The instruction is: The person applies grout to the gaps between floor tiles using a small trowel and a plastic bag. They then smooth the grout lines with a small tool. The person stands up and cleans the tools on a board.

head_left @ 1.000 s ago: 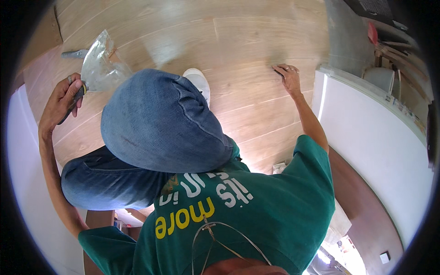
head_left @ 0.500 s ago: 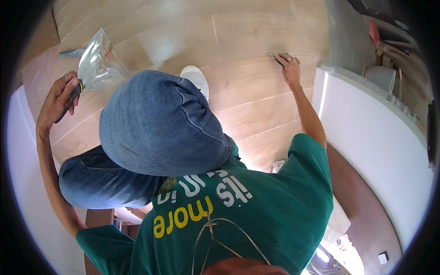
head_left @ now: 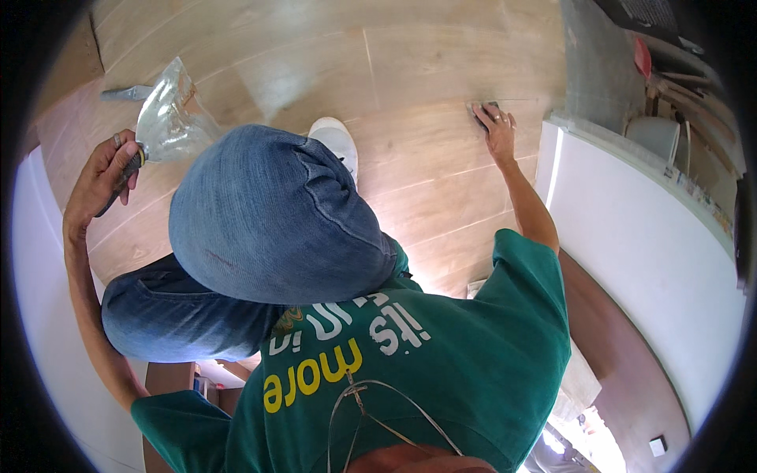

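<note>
My left hand (head_left: 110, 169), at the left, is closed around a black and yellow handle (head_left: 130, 173); its far end is beside a crumpled, shiny clear plastic bag (head_left: 173, 118) with some tan material in it. A grey tool (head_left: 122, 92) lies left of the bag. My right hand (head_left: 498, 130) is on the wood-look floor (head_left: 418, 63) with fingers bent over a small dark flat object (head_left: 479, 114), near a thin seam between planks. My bent knee in jeans (head_left: 268, 213) and a white shoe (head_left: 335, 150) are between my hands.
A low white partition (head_left: 631, 244) runs along the right, with wooden pieces, a red object (head_left: 643, 57) and other clutter behind it. A grey surface (head_left: 595, 71) borders the planks at the upper right. A pale wall (head_left: 39, 260) is at the far left.
My right hand shifted up along the floor and then slightly back down and left, still on the dark object. My left hand moved a little left.
</note>
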### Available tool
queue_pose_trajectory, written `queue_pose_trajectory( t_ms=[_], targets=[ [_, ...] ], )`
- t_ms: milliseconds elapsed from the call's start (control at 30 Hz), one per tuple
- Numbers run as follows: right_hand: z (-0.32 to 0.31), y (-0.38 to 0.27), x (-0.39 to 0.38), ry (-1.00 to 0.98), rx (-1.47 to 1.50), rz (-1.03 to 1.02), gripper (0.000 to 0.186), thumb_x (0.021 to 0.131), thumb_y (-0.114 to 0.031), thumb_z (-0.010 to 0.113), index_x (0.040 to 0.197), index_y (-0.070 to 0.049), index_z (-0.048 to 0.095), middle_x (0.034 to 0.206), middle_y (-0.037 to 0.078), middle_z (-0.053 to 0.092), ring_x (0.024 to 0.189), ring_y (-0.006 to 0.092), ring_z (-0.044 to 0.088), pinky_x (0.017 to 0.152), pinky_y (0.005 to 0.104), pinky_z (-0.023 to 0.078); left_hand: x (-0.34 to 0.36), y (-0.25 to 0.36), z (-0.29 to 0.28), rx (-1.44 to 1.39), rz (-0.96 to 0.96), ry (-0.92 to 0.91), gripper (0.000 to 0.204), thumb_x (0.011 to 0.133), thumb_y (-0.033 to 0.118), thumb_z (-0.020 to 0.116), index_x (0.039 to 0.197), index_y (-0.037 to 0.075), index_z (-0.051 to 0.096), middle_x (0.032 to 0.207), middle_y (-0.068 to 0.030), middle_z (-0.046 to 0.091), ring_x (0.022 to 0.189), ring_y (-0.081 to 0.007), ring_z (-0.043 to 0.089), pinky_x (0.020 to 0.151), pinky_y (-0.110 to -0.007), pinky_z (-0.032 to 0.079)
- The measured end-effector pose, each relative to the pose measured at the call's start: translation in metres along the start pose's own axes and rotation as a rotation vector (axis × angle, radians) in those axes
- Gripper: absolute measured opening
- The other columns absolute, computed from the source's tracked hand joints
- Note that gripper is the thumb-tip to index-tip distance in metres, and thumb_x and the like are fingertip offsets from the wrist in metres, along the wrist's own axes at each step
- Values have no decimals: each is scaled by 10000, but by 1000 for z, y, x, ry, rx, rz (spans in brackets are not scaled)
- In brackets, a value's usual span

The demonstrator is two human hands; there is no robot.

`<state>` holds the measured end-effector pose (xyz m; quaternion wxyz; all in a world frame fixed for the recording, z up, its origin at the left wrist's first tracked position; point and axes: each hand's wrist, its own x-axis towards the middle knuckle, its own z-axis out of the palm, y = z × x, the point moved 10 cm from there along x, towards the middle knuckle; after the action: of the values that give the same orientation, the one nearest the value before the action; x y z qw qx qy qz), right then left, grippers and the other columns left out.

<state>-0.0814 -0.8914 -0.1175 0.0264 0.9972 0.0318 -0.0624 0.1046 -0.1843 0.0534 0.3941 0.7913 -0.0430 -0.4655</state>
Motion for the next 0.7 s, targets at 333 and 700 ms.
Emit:
queue_pose_trajectory(
  t_ms=[333, 700],
  targets=[
    [-3, 27, 7, -2, -53, 97, 703, 857, 52, 587, 1434, -349, 598, 1384, -19, 620, 1284, 228, 567, 1155, 535, 346, 2, -7, -6, -23, -9, 56, 367, 1098, 434, 485, 937, 109, 540, 653, 10, 519, 523, -50, 508, 440, -213, 449],
    [-6, 16, 17, -17, 6, 1, 679, 830, 51, 604, 1390, -332, 641, 1332, -10, 648, 1229, 245, 589, 1119, 524, 385, -3, -3, -1, -12, 0, 31, 380, 1097, 448, 478, 950, 104, 541, 653, 14, 515, 525, -50, 513, 445, -210, 456]
  ],
)
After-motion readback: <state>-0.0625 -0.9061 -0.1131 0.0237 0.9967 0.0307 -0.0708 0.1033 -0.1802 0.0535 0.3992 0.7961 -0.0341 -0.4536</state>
